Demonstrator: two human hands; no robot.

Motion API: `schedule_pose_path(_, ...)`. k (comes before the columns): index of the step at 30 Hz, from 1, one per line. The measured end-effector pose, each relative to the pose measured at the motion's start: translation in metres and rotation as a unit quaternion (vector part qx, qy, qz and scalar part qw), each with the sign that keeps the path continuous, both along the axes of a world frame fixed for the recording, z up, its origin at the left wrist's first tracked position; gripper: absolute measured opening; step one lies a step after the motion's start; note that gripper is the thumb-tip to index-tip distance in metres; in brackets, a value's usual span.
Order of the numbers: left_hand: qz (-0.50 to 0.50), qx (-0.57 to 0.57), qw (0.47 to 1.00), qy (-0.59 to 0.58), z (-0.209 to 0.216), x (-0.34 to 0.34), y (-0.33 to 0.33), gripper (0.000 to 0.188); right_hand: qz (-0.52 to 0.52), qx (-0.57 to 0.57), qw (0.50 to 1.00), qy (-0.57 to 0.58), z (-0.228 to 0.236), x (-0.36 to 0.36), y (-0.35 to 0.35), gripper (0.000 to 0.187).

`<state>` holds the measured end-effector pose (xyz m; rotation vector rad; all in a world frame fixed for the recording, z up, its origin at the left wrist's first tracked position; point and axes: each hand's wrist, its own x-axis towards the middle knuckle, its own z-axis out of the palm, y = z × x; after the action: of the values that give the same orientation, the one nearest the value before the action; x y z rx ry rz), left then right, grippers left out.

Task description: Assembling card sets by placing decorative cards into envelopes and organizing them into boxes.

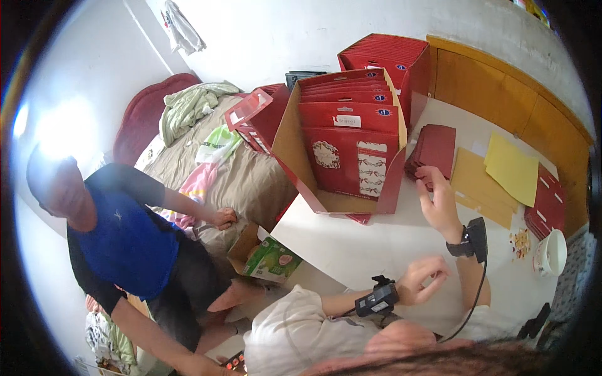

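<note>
My right hand (441,203) is raised over the white table with its thumb apart from the bent fingers. Its fingertips overlap the near edge of a stack of dark red card sleeves (436,147); I cannot tell whether they touch. My left hand (424,280) hovers lower, near the table's front, fingers loosely curved and nothing visible between them. Left of the stack stands an open red cardboard box (290,153) holding several upright red printed packs (342,156). A black device is strapped to each wrist.
Behind stands another filled red box (417,75). Yellow sheets (512,166), brown card (480,188), more red sleeves (547,203), small crumbs (520,243) and a white bowl (550,253) lie rightward. A seated person (135,241) rests one hand on the bed; a green carton (271,260) sits below.
</note>
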<state>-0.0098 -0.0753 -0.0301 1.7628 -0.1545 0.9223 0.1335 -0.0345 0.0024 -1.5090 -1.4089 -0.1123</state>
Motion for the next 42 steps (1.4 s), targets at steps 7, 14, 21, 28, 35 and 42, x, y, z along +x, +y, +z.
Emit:
schedule_pose_path(7, -0.089, -0.006, 0.996, -0.022, 0.005, 0.031, -0.028, 0.002, -0.021, 0.006, 0.999, 0.028, -0.005, 0.027, -0.007, 0.015)
schedule_pose_path(14, -0.205, 0.084, 0.97, -0.1, -0.005, 0.044, -0.055, 0.006, -0.007, -0.106, 0.993, 0.048, 0.019, 0.023, -0.021, 0.018)
schedule_pose_path(21, 0.179, 0.184, 0.963, -0.076, -0.003, 0.013, 0.027, 0.035, 0.038, -0.09, 0.994, 0.053, 0.011, 0.017, -0.014, 0.013)
schedule_pose_path(28, 0.626, 0.121, 0.751, -0.174, -0.01, -0.053, 0.142, 0.057, -0.003, -0.133, 0.991, -0.011, 0.002, 0.008, -0.013, 0.015)
schedule_pose_path(35, 0.545, -0.031, 0.833, -0.085, -0.042, -0.077, 0.185, 0.058, 0.068, -0.167, 0.984, 0.009, -0.025, -0.007, 0.0, 0.051)
schedule_pose_path(42, 0.421, -0.025, 0.905, 0.054, -0.058, -0.096, 0.195, 0.043, 0.189, -0.149, 0.956, 0.167, -0.068, -0.017, 0.031, 0.077)
